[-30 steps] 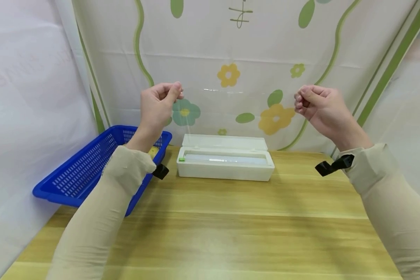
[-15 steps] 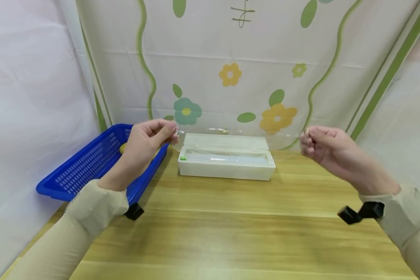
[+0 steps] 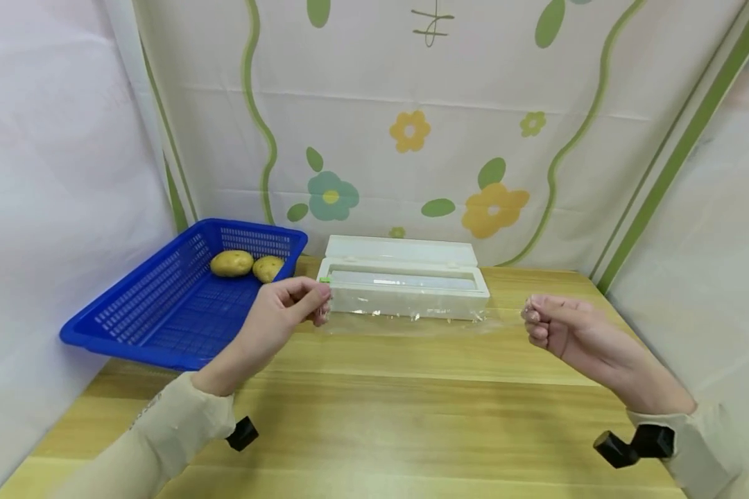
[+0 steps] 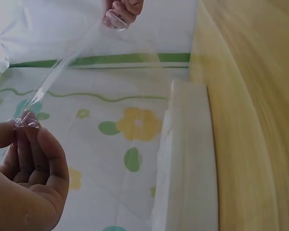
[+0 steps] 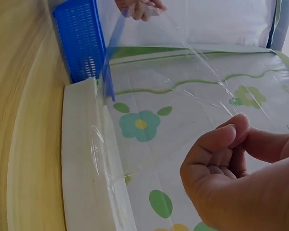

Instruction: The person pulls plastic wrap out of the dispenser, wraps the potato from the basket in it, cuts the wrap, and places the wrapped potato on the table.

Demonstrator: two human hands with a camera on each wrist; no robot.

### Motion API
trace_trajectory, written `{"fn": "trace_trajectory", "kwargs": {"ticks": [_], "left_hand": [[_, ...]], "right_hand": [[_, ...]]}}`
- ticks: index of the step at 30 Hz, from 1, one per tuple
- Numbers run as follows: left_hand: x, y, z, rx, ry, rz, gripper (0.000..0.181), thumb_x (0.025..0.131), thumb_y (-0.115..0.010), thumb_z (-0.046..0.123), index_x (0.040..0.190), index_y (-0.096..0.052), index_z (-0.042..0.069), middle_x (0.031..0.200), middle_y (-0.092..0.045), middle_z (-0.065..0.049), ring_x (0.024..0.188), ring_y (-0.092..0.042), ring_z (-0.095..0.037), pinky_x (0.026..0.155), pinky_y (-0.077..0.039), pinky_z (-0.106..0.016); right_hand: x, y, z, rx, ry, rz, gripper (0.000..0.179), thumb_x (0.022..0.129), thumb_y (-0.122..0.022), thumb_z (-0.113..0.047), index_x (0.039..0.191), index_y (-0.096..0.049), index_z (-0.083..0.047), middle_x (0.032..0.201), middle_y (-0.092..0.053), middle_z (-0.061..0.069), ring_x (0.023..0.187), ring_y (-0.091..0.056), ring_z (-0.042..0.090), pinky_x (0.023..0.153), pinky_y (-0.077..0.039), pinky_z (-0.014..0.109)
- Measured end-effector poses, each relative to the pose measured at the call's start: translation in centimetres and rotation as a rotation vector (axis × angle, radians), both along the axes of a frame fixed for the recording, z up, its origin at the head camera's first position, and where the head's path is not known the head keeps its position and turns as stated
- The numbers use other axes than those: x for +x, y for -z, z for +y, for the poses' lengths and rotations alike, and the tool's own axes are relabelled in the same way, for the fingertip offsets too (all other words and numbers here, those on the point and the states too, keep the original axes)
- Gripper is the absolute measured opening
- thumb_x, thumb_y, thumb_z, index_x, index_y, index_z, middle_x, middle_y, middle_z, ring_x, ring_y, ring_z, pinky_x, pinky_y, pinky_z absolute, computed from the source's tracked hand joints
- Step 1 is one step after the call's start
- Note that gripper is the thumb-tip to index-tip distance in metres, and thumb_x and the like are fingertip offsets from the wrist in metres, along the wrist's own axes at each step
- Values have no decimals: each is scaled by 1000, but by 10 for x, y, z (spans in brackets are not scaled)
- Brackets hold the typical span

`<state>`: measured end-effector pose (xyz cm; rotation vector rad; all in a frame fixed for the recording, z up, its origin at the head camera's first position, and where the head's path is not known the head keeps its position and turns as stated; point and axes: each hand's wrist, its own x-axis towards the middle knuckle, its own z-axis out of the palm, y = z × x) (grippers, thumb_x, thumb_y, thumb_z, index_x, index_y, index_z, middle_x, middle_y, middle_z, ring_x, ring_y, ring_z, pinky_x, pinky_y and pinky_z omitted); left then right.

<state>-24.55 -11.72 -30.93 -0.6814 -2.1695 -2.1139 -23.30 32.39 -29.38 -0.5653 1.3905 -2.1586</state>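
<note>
A clear sheet of plastic wrap (image 3: pixel 406 320) is stretched between my two hands in front of the white wrap dispenser (image 3: pixel 402 299). My left hand (image 3: pixel 283 308) pinches one corner between thumb and fingers, beside the dispenser's left end. On the other side my right hand (image 3: pixel 577 333) pinches the opposite corner, to the right of the dispenser. In the left wrist view the wrap (image 4: pixel 53 79) runs taut from one hand to the other. The dispenser's lid (image 3: pixel 402 249) stands raised at the back, and a green slider (image 3: pixel 324 280) sits at its left end.
A blue plastic basket (image 3: pixel 131 305) stands at the left, with two potatoes (image 3: pixel 231 263) in its far end. A floral curtain (image 3: pixel 374 90) hangs behind the wooden table (image 3: pixel 381 430), and white sheeting closes both sides.
Both hands have come down from in front of the curtain to the height of the dispenser's front, bringing the stretched wrap with them. The potatoes in the basket now show.
</note>
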Motion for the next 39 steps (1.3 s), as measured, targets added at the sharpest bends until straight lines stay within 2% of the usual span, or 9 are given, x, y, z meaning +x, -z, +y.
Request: {"fn": "trace_trajectory", "kwargs": {"ticks": [4, 8, 13, 16, 18, 21, 25, 32, 39], "left_hand": [[4, 14, 1, -9, 17, -36, 29, 99, -62, 24, 96, -64, -5, 80, -60, -17, 71, -58, -27, 63, -52, -30], [9, 19, 0, 26, 1, -67, 28, 99, -62, 25, 97, -65, -2, 82, -60, -20, 70, -57, -27, 59, -51, -29], [17, 20, -2, 46, -13, -92, 30, 98, -63, 27, 97, -65, -3, 82, -59, -16, 70, -56, -24, 58, -51, -28], [22, 22, -4, 51, -23, -98, 31, 99, -63, 26, 97, -64, -5, 82, -59, -14, 70, -57, -24, 58, -51, -27], [24, 24, -6, 66, -41, -100, 32, 99, -62, 26, 98, -63, -6, 82, -59, -14, 70, -56, -21, 58, -50, -26], [26, 29, -10, 91, -69, -104, 32, 99, -62, 25, 98, -63, -7, 82, -59, -12, 70, -55, -18, 57, -49, -26], [24, 37, -11, 97, -75, -157, 32, 98, -63, 27, 99, -65, -5, 81, -59, -10, 69, -55, -16, 57, -48, -24], [22, 49, -6, 70, -71, -208, 34, 97, -65, 28, 99, -65, -6, 79, -59, -10, 64, -54, -16, 55, -47, -25], [21, 52, -4, 55, -72, -212, 39, 98, -64, 30, 99, -62, -9, 79, -57, -13, 66, -53, -17, 56, -47, -25]], "right_hand": [[8, 13, -7, 6, 19, -71, 32, 109, -27, -8, 100, -58, -3, 92, -52, 4, 80, -49, 14, 73, -44, 27], [16, 24, -20, -67, 36, -136, 33, 110, -27, -9, 101, -59, -4, 91, -52, 3, 79, -48, 15, 73, -43, 27], [31, 30, -35, -211, 5, -143, 39, 110, -21, -9, 107, -60, 0, 95, -53, 5, 81, -48, 17, 75, -41, 29], [42, 31, -36, -271, 10, -102, 43, 110, -18, -9, 108, -59, 3, 95, -54, 6, 81, -49, 18, 76, -41, 29], [48, 30, -35, -251, 37, -43, 43, 109, -18, -7, 108, -60, 3, 94, -55, 6, 81, -50, 18, 75, -43, 29], [52, 30, -33, -142, 78, 44, 40, 108, -21, -3, 106, -60, 3, 93, -54, 5, 80, -49, 17, 74, -43, 28], [54, 33, -29, -24, 74, 68, 37, 107, -24, 0, 103, -60, 3, 89, -52, 3, 76, -46, 16, 71, -41, 27], [53, 39, -20, -26, -15, 110, 39, 106, -19, 3, 104, -58, 2, 90, -51, 4, 73, -36, 22, 69, -26, 36], [54, 39, -17, 3, -54, 99, 39, 105, -20, 6, 103, -59, 0, 93, -52, 3, 69, -35, 19, 66, -27, 32]]}}
